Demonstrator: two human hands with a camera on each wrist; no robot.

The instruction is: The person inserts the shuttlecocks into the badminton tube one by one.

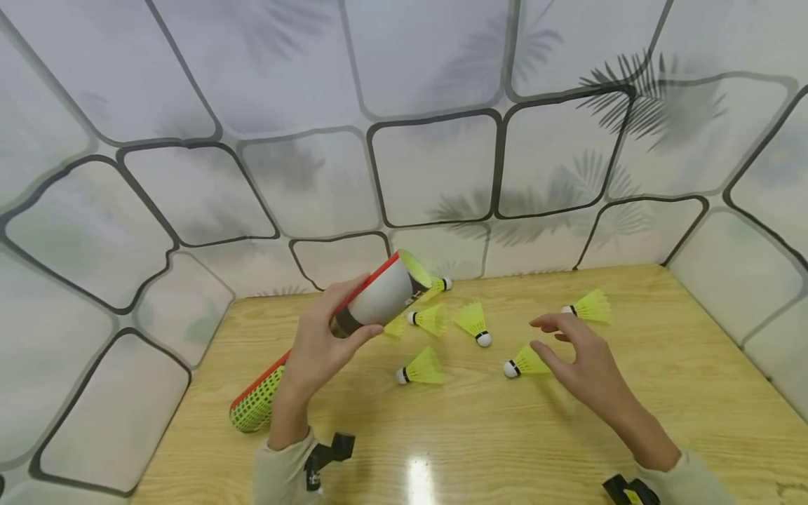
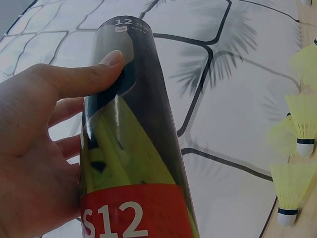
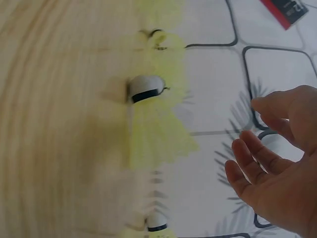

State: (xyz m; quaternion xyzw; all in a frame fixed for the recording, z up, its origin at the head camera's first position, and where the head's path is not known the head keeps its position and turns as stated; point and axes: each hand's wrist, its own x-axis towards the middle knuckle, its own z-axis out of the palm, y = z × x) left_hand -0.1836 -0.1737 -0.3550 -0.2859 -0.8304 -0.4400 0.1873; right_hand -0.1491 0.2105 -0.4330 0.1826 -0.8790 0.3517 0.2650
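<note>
My left hand (image 1: 322,337) grips a shuttlecock tube (image 1: 381,298), held tilted with its upper end toward the right. A pale yellow-green round shows at that end, and a dotted green pattern marks the lower part. The left wrist view shows the thumb across the tube (image 2: 133,139) and a red band printed S12. My right hand (image 1: 583,361) hovers with loosely bent fingers and holds nothing. Partly behind it lies a yellow shuttlecock (image 1: 529,360) with a white cork; another shuttlecock (image 1: 590,306) lies just beyond the fingertips. In the right wrist view, the hand (image 3: 277,163) is apart from a shuttlecock (image 3: 156,134).
Several more shuttlecocks lie scattered on the wooden table (image 1: 480,435), among them one near the front (image 1: 423,367) and one in the middle (image 1: 473,321). Behind the tube's end, some are partly hidden. A patterned wall covering (image 1: 435,168) rises along the back and sides.
</note>
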